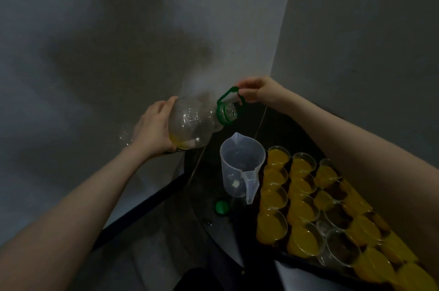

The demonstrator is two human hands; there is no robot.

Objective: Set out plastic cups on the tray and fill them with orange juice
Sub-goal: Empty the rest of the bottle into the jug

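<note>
Both hands grip the bottle (190,124), lying sideways, mouth toward right.

A dim room corner in what looks like a home: bare grey plaster walls (118,29) meet above a dark bench (209,195).

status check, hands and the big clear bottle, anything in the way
Left hand grips nearly empty clear plastic bottle; right hand holds its green carry handle. Mouth tipped over translucent measuring jug. Nothing blocking.

Dark table (211,214) with a clear measuring jug (240,167), green cap (222,207), and tray (306,263) of cups (301,186).
</note>
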